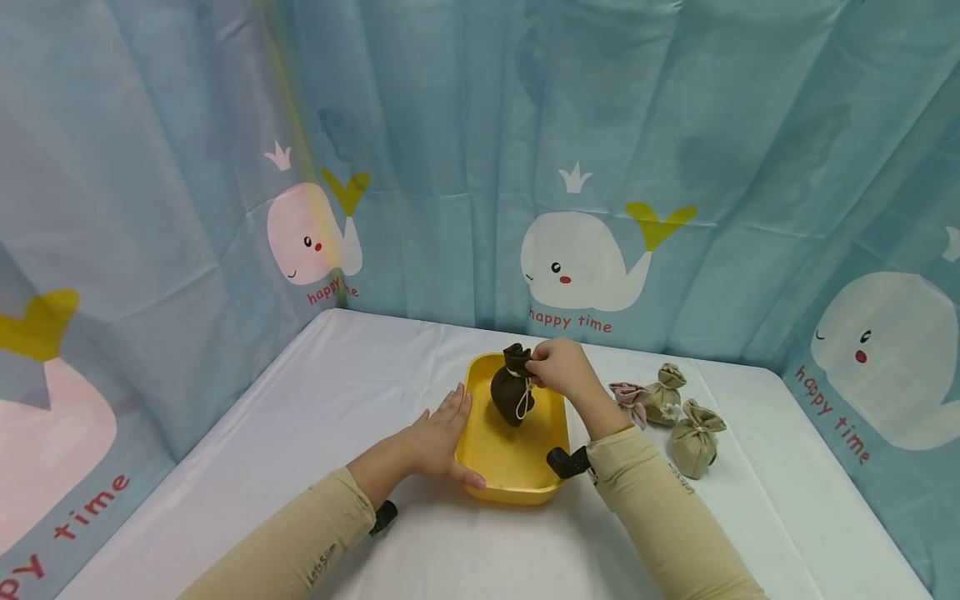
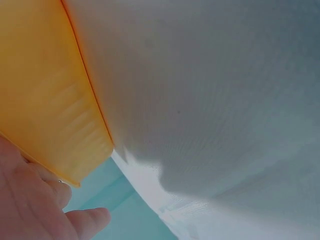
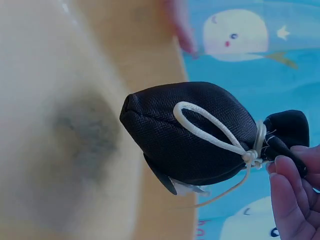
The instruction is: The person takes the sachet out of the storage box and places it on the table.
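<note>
A dark brown drawstring pouch (image 1: 512,395) hangs over the yellow tray (image 1: 517,479), its neck pinched between the thumb and fingers of my right hand (image 1: 564,367). In the right wrist view the pouch (image 3: 195,132) shows a white cord tied round its neck, with a loop and a loose end hanging off. My left hand (image 1: 438,442) rests along the tray's left side, fingers stretched over the rim and thumb at the near corner. The left wrist view shows this hand (image 2: 35,200) against the tray's yellow outer wall (image 2: 55,100).
Right of the tray, two beige pouches (image 1: 693,440) and a pink one (image 1: 630,402) stand close together on the white cloth (image 1: 360,375), with a small white flower (image 1: 671,411) beside them. Blue curtains (image 1: 427,167) printed with whales enclose the table's back and sides.
</note>
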Demonstrator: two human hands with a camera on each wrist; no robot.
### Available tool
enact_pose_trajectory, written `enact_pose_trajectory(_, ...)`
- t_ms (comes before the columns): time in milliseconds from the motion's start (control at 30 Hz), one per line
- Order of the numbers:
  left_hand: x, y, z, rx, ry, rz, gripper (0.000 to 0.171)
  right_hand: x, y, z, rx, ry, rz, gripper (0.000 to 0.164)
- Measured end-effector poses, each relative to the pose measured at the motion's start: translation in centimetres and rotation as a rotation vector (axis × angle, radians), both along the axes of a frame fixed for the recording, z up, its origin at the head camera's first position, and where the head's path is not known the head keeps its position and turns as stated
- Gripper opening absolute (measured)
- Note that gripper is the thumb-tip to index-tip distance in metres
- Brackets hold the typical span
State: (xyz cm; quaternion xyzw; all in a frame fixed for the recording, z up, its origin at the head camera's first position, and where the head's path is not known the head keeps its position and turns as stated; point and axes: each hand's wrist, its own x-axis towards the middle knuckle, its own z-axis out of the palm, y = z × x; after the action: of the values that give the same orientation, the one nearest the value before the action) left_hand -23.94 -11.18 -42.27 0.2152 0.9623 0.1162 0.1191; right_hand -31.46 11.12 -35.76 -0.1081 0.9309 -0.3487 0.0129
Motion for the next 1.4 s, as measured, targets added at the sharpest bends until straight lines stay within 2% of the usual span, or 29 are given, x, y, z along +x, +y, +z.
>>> enact_pose_trajectory(200,0.0,0.0,0.2,-0.006,0.001,0.011,0.137,0.8,1.3,2.3,-0.062,0.000,0.008,0.021)
enact_pose_trajectory(467,0.1,0.0,0.3,0.004,-0.006,0.020,0.139,2.3,3.6,4.8,-0.143,0.070,0.019,0.017)
enact_pose_trajectory(633,0.1,0.1,0.2,-0.006,-0.018,0.028,0.141,3.4,5.7,6.2,-0.165,0.089,-0.014,0.017)
enact_pose_trajectory(800,0.2,0.2,0.5,-0.006,-0.020,0.030,0.141,4.2,8.1,7.5,-0.176,0.152,-0.049,0.019)
enact_pose_trajectory(967,0.3,0.3,0.7,0.000,-0.029,0.032,0.141,4.6,10.6,7.9,-0.187,0.196,-0.083,0.021)
enact_pose_trajectory(1400,0.4,0.4,0.6,-0.003,-0.028,0.025,0.140,5.9,15.1,7.9,-0.118,0.189,-0.218,0.030)
